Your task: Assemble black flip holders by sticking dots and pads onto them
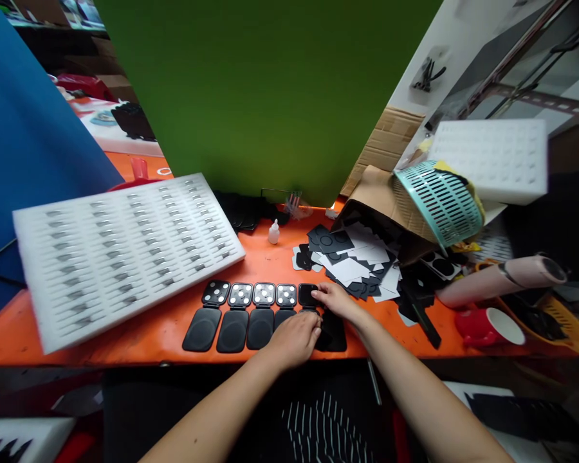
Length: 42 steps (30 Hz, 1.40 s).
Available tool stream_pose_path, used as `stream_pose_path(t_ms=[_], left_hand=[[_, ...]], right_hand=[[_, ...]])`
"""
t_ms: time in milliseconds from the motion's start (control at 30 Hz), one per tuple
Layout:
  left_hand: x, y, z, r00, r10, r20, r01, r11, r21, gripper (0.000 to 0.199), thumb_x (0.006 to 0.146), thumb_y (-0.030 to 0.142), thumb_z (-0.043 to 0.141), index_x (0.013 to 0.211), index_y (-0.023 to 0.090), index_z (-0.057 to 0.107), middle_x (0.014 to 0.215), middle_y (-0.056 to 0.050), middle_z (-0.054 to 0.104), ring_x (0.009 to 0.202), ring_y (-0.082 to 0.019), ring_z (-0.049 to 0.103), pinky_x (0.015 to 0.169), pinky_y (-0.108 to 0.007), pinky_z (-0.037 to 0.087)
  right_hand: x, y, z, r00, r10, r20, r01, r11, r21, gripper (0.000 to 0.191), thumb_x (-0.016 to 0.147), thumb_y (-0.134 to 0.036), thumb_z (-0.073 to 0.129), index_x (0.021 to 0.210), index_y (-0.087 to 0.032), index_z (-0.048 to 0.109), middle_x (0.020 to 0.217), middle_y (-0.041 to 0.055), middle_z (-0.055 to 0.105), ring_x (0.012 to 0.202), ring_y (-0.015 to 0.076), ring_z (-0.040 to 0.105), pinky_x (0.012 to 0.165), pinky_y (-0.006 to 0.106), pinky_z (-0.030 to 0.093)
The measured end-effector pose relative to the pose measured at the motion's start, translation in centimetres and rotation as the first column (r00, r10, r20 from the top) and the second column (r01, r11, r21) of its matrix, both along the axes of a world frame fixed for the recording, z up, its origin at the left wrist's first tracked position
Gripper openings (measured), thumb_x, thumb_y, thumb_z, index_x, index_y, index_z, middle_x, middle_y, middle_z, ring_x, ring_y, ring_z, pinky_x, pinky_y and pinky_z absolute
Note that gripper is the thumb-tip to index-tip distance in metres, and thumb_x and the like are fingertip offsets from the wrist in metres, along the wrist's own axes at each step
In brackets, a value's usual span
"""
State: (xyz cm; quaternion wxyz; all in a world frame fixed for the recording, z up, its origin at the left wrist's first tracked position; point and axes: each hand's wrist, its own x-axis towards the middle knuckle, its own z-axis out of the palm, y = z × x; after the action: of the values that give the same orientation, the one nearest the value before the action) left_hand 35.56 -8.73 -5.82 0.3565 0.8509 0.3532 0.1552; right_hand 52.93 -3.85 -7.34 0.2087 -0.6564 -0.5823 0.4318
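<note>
The piece at your fingertips is a black hinged case, the last at the right end of a row, lying open on the orange tabletop. Your right hand has its thumb and fingers at the right edge of the square upper panel; whether they pinch or only press, I cannot tell. Your left hand is curled just below that panel, knuckles up, and hides whatever is beneath it, so its grip cannot be told either.

The case looks light and thin, with fairly stiff panels and a smooth face that could slide on the glossy surface. Hold it by the panel's outer edges; the hinge is likely its weakest part (best not to twist there).

Left of your grip, four similar open cases have white dots on their upper panels. Just right of your left hand lies a flat black piece, partly covered. Beyond your fingers, slightly left, stands a white dropper bottle; beyond and right is a heap of black and white sheets. Farther out, a white foam tray lies left and a red mug right.
</note>
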Motion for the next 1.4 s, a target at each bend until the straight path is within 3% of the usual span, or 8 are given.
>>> stream_pose_path(t_ms=[200,667,800,900,1167,1233,1300,1400], left_hand=[[0.0,0.0,-0.1,1.000,-0.002,-0.005,0.002,1.000,0.007,0.016,0.086,0.022,0.035,0.097,0.020,0.047,0.098,-0.004,0.056,0.095,-0.018,0.051,0.084,-0.031,0.038],[0.1,0.2,-0.1,1.000,-0.011,-0.012,0.011,1.000,0.016,0.015,0.086,0.022,0.035,0.095,0.020,0.047,0.095,-0.004,0.056,0.091,-0.019,0.052,0.081,-0.031,0.038],[0.0,0.1,-0.1,1.000,-0.004,-0.013,0.005,1.000,0.017,0.015,0.086,0.022,0.036,0.094,0.020,0.047,0.093,-0.004,0.056,0.091,-0.019,0.052,0.081,-0.031,0.038],[0.0,0.1,-0.2,1.000,-0.003,-0.009,0.003,1.000,0.018,0.014,0.086,0.022,0.035,0.094,0.020,0.047,0.093,-0.004,0.056,0.090,-0.019,0.052,0.081,-0.031,0.038],[0.0,0.1,-0.1,1.000,-0.004,-0.011,0.004,1.000,0.025,0.014,0.086,0.022,0.034,0.094,0.020,0.047,0.093,-0.004,0.056,0.090,-0.019,0.051,0.080,-0.031,0.038],[0.0,0.1,-0.1,1.000,0.000,-0.016,0.001,1.000,0.028,0.015,0.086,0.022,0.035,0.095,0.020,0.047,0.094,-0.004,0.056,0.091,-0.019,0.051,0.081,-0.031,0.037],[-0.1,0.0,-0.1,1.000,0.002,-0.020,-0.001,0.999,0.032,0.015,0.086,0.023,0.035,0.094,0.020,0.047,0.092,-0.004,0.056,0.090,-0.019,0.051,0.080,-0.031,0.038],[0.0,0.1,-0.1,1.000,0.003,-0.021,-0.002,0.999,0.038,0.013,0.086,0.023,0.035,0.090,0.020,0.047,0.090,-0.004,0.055,0.086,-0.019,0.051,0.078,-0.031,0.038]], right_hand=[[-0.2,0.1,0.0,0.998,0.010,0.066,-0.012,0.999,0.030,0.018,0.072,-0.034,0.052,0.071,-0.017,0.058,0.057,-0.0033,0.053,0.049,0.0089,0.046,0.048,0.020,0.033],[-0.6,1.0,-0.9,0.975,-0.097,0.201,0.106,0.994,-0.039,0.027,0.065,-0.037,0.059,0.053,-0.018,0.046,0.046,-0.0034,0.050,0.041,0.0088,0.045,0.043,0.020,0.029],[-0.9,1.0,-0.8,0.963,-0.148,0.227,0.155,0.988,-0.014,0.022,0.063,-0.037,0.062,0.064,-0.019,0.049,0.051,-0.0033,0.053,0.044,0.0106,0.048,0.046,0.022,0.032],[-1.2,1.0,-0.4,0.949,-0.190,0.253,0.181,0.982,0.057,0.033,0.058,-0.034,0.067,0.081,-0.020,0.049,0.062,-0.0035,0.056,0.054,0.0124,0.052,0.052,0.023,0.034],[-2.2,1.6,2.4,0.847,-0.042,0.530,0.004,0.997,0.072,0.047,0.061,-0.038,0.069,0.098,-0.018,0.048,0.082,0.0074,0.061,0.078,0.0221,0.057,0.065,0.028,0.036],[-2.2,1.0,3.0,0.823,-0.023,0.567,-0.041,0.994,0.099,0.039,0.068,-0.038,0.064,0.099,-0.018,0.051,0.083,0.0086,0.063,0.080,0.0231,0.057,0.068,0.030,0.038],[-1.9,-0.2,3.0,0.842,0.030,0.538,-0.138,0.977,0.161,0.022,0.079,-0.032,0.051,0.096,-0.019,0.057,0.088,0.0084,0.064,0.086,0.0216,0.057,0.074,0.031,0.039],[-1.0,-2.5,2.1,0.864,0.217,0.455,-0.359,0.898,0.254,0.030,0.082,-0.016,0.040,0.104,-0.022,0.059,0.112,0.0052,0.058,0.106,0.0180,0.050,0.092,0.034,0.034]])
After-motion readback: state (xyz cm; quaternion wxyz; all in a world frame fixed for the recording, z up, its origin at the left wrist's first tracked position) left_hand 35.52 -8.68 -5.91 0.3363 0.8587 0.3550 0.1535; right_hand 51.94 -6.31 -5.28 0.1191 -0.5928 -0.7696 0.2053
